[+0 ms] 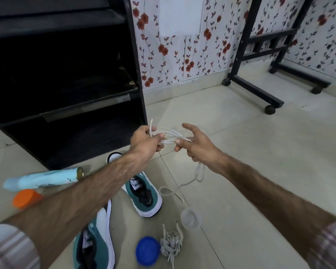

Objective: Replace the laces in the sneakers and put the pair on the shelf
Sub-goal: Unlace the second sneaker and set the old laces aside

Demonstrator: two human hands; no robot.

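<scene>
I see both hands raised above the tiled floor in front of the dark shelf. My left hand curls its fingers around a bunch of white lace, thin and flat, looped in several strands, one tip sticking up. My right hand pinches the other end of those loops between thumb and a finger, forefinger stretched out; a tail of lace hangs down to the floor. Below lie two teal-and-white sneakers, unlaced, black tongues showing. Near them sits a grey tangled lace bundle beside a blue lid.
</scene>
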